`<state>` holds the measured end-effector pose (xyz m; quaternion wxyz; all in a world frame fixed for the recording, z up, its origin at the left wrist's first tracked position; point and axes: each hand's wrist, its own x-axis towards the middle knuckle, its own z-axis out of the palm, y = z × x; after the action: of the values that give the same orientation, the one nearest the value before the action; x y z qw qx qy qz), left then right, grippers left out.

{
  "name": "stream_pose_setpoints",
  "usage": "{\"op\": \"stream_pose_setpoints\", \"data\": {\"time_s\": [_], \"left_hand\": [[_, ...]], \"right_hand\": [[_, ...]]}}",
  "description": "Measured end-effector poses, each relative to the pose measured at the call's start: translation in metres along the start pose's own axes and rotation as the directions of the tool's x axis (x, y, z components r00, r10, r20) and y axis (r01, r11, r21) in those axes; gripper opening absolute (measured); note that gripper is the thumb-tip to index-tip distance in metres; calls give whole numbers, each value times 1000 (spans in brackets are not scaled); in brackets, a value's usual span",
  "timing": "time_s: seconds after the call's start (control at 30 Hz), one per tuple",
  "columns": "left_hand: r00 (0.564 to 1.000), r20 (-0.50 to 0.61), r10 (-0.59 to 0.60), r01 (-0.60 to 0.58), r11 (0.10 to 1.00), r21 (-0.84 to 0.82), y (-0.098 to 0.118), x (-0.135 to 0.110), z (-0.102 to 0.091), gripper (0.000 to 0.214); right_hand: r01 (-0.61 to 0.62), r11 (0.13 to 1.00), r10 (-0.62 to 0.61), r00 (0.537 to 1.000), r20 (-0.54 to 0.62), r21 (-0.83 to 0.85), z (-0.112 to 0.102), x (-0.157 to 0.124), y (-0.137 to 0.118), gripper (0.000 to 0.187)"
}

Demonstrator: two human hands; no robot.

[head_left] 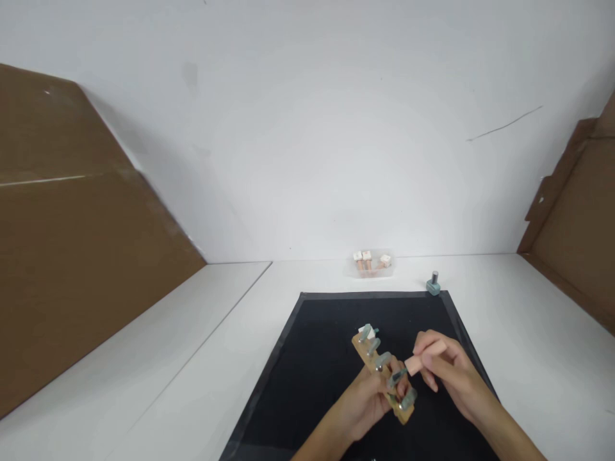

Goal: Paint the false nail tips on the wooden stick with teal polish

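A narrow wooden board (366,356) carrying a row of several grey-green metal clamps lies slanted over a black mat (312,371). My left hand (365,400) grips the board's near end, fingers curled round it. My right hand (444,368) pinches a small peach-coloured peg (414,365) between thumb and fingers, its tip close to one of the clamps near the board's near end. A small white piece (364,330) sits at the board's far end.
A clear tray (371,264) with white-capped peach pegs stands by the back wall. A small grey-green block with a metal stud (433,284) sits at the mat's far right corner. Brown cardboard panels (72,243) flank the white table on both sides.
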<state>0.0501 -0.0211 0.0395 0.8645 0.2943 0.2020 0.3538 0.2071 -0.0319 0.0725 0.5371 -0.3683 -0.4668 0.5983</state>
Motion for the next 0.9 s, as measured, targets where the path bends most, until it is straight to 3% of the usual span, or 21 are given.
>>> {"op": "stream_pose_setpoints", "data": {"time_s": [0.13, 0.9], "left_hand": [[1000, 15, 2, -2, 1000, 15, -2, 2, -1, 20], [998, 59, 37, -37, 999, -7, -3, 1, -5, 25]], "right_hand": [[-20, 999, 21, 999, 41, -38, -3, 1, 2, 32], [1, 992, -18, 991, -133, -127, -2, 3, 6, 24]]}}
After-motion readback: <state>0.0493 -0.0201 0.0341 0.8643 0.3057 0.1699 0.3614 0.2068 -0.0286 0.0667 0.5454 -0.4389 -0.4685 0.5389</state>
